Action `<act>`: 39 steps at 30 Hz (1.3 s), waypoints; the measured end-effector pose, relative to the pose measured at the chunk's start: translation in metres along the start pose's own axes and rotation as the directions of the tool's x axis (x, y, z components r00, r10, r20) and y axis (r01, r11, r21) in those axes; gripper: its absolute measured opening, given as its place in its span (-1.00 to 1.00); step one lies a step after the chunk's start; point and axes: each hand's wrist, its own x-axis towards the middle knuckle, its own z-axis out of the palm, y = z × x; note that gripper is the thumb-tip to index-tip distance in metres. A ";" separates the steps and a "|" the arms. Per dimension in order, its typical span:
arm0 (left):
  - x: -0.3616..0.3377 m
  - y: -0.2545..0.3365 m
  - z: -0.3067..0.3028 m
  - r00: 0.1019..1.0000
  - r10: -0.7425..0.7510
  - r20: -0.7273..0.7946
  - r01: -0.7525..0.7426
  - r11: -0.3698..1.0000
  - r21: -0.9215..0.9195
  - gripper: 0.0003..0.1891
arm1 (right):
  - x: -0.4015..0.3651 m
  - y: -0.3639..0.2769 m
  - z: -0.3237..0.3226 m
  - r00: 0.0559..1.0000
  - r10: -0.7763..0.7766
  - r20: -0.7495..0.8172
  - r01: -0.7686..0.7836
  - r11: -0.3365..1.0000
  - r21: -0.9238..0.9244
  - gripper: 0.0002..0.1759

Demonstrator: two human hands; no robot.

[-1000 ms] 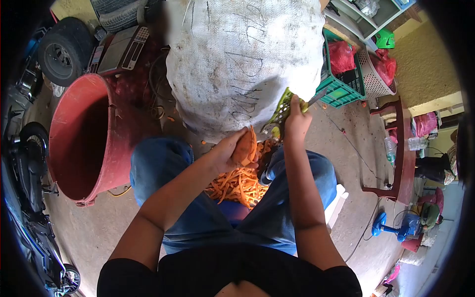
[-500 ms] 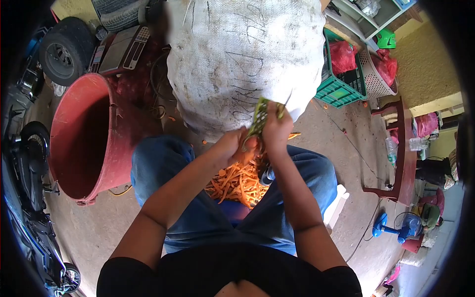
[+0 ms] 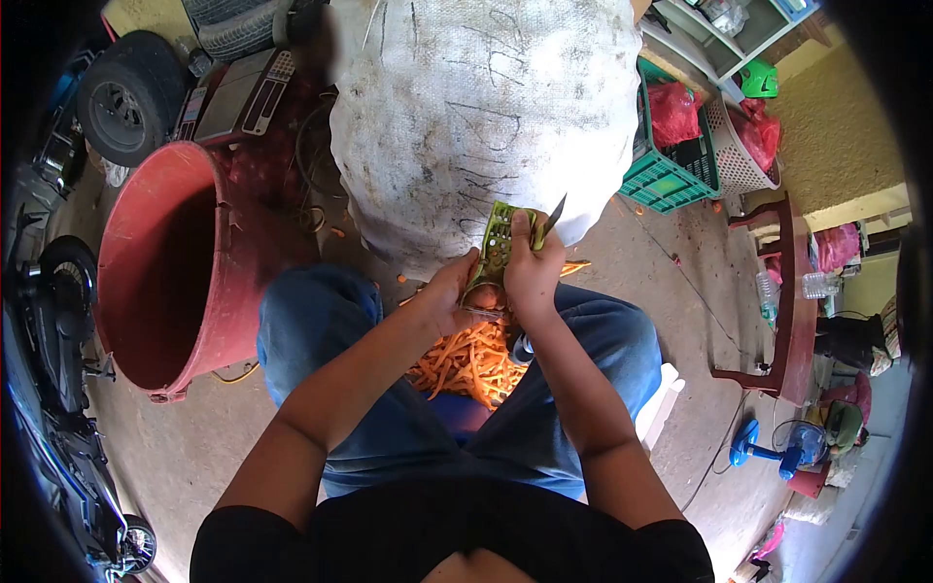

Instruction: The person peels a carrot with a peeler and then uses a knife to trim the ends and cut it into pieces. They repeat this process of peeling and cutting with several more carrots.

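My right hand [image 3: 533, 272] is closed round a green peeler [image 3: 499, 238] whose flat body is full of holes. A pointed knife blade [image 3: 555, 214] sticks out up and to the right from the same hand. My left hand [image 3: 453, 297] is wrapped round a carrot [image 3: 485, 296], mostly hidden by the fingers and by the lower end of the peeler, which lies against it. Beneath both hands, between my knees, orange carrot strips [image 3: 470, 364] are heaped; the vessel under them is mostly hidden.
A big white woven sack [image 3: 476, 107] stands just in front of my hands. To the left is a large red tub [image 3: 209, 282]. Green crate [image 3: 671, 185], white basket [image 3: 743, 146] and a dark red wooden bench [image 3: 795, 291] stand to the right.
The peeler has turned more upright and shifted slightly left. The right hand has drawn a little lower, and the knife blade shows more clearly. The left hand stays on the carrot.
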 end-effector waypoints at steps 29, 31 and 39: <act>0.004 -0.001 -0.003 0.994 0.056 -0.089 -0.048 0.995 0.089 -0.66 | 0.003 0.001 0.000 0.999 -0.030 -0.026 0.027 0.995 -0.098 -0.76; 0.003 0.002 -0.004 0.998 0.001 -0.064 0.013 0.977 0.215 -0.67 | 0.008 0.007 0.000 0.996 -0.056 -0.065 0.047 0.990 -0.130 -0.76; -0.014 -0.004 0.016 0.995 -0.028 -0.092 0.061 0.923 0.380 -0.60 | 0.063 0.049 -0.036 0.903 0.262 -0.341 -0.260 0.964 0.055 -0.67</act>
